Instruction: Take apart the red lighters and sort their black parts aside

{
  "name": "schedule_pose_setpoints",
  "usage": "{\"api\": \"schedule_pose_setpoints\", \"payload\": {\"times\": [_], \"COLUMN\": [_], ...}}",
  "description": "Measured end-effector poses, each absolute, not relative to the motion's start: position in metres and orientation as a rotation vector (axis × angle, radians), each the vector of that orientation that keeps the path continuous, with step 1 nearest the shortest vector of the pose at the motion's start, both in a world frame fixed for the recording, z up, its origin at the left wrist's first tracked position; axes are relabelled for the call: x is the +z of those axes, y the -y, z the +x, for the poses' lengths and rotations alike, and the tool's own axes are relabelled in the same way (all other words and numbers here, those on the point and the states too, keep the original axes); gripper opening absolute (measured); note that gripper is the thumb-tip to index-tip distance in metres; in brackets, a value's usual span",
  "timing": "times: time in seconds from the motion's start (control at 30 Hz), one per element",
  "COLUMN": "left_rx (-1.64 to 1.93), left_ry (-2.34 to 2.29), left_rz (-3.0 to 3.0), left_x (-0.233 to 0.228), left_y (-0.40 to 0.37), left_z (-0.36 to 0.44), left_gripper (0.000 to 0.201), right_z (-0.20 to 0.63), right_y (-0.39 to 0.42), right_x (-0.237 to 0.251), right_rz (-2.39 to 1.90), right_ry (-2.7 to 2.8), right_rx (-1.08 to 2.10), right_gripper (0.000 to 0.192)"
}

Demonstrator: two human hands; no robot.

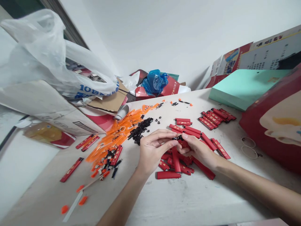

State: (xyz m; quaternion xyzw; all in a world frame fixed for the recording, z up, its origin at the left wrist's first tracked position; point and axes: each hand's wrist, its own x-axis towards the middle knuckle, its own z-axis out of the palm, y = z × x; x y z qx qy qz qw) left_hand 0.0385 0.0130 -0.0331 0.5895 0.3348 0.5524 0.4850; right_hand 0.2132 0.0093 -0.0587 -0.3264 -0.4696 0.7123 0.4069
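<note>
Red lighter body [176, 159] stands upright in your left hand [152, 150], directly over the loose heap of red lighters [185, 163] on the worktop [188, 201]. Your right hand [198, 149] meets the left at the body's top, fingertips pinched on a small black part [180, 137]. Left of the heap lie black parts [140, 128], then orange pieces [117, 135]. Right of it lies a neat row of lighters [216, 117].

Bright, even, soft light; faint shadows; strong wide-angle bending at edges; slight blur throughout.
</note>
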Motion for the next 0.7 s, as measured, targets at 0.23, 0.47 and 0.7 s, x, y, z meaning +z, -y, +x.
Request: {"api": "schedule_pose_setpoints", "payload": {"times": [0.23,0.47,0.7], "left_rx": [1.297,1.282,1.298], "left_ry": [-0.886,-1.014,-0.953], "left_rz": [1.528,1.471,1.605], "left_x": [-0.0307,-0.0303,-0.0358], "left_y": [-0.0144,-0.0140,-0.0123], "left_z": [0.0335,0.0329,0.0348], "left_gripper": [0.018,0.016,0.015], "right_z": [0.2124,0.2125,0.2141], "right_y": [-0.0109,-0.0145,-0.0153], "right_x": [-0.0542,-0.0563,-0.0632], "right_rz": [-0.840,-0.767,-0.818], "right_ry": [1.184,1.355,1.405], "right_rx": [1.747,1.702,1.607], "right_gripper": [0.042,0.045,0.048]}}
